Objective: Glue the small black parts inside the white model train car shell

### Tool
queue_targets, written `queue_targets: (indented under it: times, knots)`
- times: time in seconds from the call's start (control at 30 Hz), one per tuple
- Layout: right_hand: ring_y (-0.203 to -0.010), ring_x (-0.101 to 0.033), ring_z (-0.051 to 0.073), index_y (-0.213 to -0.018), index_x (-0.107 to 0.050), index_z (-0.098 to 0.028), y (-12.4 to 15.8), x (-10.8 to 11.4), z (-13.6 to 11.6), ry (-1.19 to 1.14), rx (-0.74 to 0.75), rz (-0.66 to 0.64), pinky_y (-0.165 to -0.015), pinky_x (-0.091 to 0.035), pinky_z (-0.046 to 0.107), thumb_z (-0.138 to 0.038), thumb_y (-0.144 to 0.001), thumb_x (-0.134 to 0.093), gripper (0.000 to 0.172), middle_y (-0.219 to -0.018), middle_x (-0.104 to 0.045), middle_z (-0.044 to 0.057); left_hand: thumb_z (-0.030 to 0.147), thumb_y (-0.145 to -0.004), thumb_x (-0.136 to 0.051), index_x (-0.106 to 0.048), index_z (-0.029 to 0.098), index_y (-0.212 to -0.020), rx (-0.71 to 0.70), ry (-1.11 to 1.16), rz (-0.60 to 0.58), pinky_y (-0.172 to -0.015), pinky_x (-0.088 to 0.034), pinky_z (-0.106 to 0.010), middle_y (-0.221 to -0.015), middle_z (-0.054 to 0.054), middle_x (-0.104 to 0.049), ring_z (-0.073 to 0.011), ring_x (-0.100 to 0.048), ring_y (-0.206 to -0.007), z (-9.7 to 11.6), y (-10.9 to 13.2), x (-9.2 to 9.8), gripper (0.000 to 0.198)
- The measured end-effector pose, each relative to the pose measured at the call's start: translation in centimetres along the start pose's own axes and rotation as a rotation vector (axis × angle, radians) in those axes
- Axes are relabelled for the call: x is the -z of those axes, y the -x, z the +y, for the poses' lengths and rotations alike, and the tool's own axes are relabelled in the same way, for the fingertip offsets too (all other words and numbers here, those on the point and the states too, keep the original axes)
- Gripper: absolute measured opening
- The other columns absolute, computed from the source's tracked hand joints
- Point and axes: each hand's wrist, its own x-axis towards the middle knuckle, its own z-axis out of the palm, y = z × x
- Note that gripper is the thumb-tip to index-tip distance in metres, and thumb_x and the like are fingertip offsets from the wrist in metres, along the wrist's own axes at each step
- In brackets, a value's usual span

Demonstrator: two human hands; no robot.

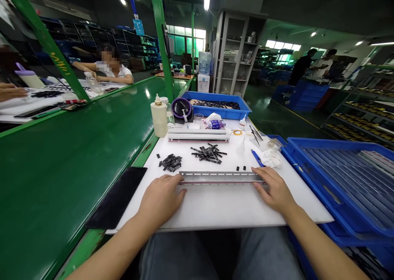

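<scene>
A long slotted metal rail [218, 177] lies crosswise on the white work board [227, 210]. My left hand [163, 196] grips its left end, fingers behind and thumb in front. At the right end, my right hand [273, 187] holds it between thumb and fingers. Just beyond the rail are two small black pieces [241, 168]. A heap of small black rectangular pieces [171, 162] sits at the left, and a looser pile of longer black strips [209, 153] lies in the middle. Behind them is a white bar with a dark slot [198, 138].
A cream squeeze bottle [159, 118], a syringe [185, 118] and a blue bin [217, 102] stand at the back. To the right are a blue pen-like tool [257, 158], crumpled tissue [271, 158] and blue trays [341, 181]. Leftward runs a green conveyor belt [76, 165]; a person [112, 69] sits beyond it.
</scene>
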Motion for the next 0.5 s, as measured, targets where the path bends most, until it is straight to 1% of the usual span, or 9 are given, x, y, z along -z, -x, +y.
queue_targets:
  times: [0.1, 0.23, 0.37, 0.5]
  knots:
    - [-0.109, -0.058, 0.026, -0.132, -0.052, -0.02, -0.01, 0.03, -0.09, -0.007, 0.01, 0.016, -0.096, -0.049, 0.046, -0.023, -0.091, -0.059, 0.042, -0.117, -0.064, 0.011, 0.024, -0.087, -0.051, -0.062, 0.021, -0.091, -0.08, -0.092, 0.025, -0.072, -0.048, -0.04, -0.081, -0.007, -0.069, -0.0293, -0.066, -0.08, -0.13, -0.13, 0.12, 0.013]
    - [-0.108, -0.059, 0.027, -0.132, -0.052, -0.02, 0.0, 0.06, -0.18, -0.002, 0.026, 0.025, -0.095, -0.049, 0.047, -0.023, -0.09, -0.059, 0.043, -0.116, -0.065, 0.011, 0.022, -0.09, -0.046, -0.059, 0.019, -0.08, -0.158, -0.194, 0.081, -0.069, -0.047, -0.041, -0.07, -0.007, -0.066, -0.0284, -0.064, -0.071, -0.42, -0.04, -0.23, 0.017]
    - [-0.107, -0.06, 0.027, -0.133, -0.052, -0.021, -0.03, 0.1, -0.32, 0.012, 0.016, 0.023, -0.095, -0.049, 0.048, -0.025, -0.091, -0.059, 0.043, -0.116, -0.066, 0.011, 0.021, -0.09, -0.044, -0.058, 0.019, -0.079, -0.191, -0.215, 0.138, -0.069, -0.046, -0.04, -0.069, -0.007, -0.064, -0.0278, -0.064, -0.07, -0.7, 0.14, -0.58, 0.018]
    - [-0.11, -0.06, 0.028, -0.135, -0.05, -0.021, -0.18, -0.09, -0.5, 0.02, -0.011, -0.005, -0.096, -0.05, 0.048, -0.028, -0.091, -0.057, 0.045, -0.118, -0.065, 0.012, 0.023, -0.091, -0.042, -0.058, 0.019, -0.078, -0.192, -0.196, 0.141, -0.07, -0.047, -0.042, -0.071, -0.008, -0.065, -0.0291, -0.065, -0.072, -0.4, -0.05, -0.4, 0.021]
